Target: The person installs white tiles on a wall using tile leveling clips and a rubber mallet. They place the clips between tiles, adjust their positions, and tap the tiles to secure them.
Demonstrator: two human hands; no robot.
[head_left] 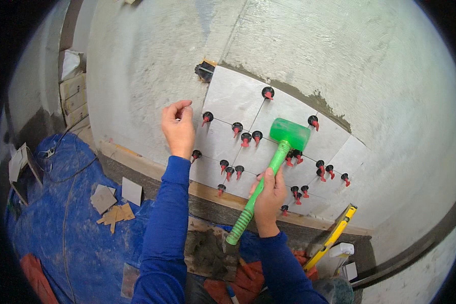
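Observation:
In my right hand (270,202) is a green rubber mallet (291,133), gripped partway along its ribbed handle. The mallet's head is in front of light grey wall tiles (233,93); whether it touches them I cannot tell. Several tile-levelling clips with black discs and red knobs (268,93) sit along the joints. My left hand (179,130) is raised beside the tiles' left edge, fingers curled towards the thumb. Anything held between those fingers is too small to make out. Fresh mortar (316,105) borders the top of the tiles.
A wooden batten (137,159) runs under the tiles. At the lower right, a yellow spirit level (333,237) leans. Blue sheeting (50,223) covers the floor at left, with a loose tile (132,191) and cardboard scraps (117,215). A mortar-covered board (207,251) is below my hands.

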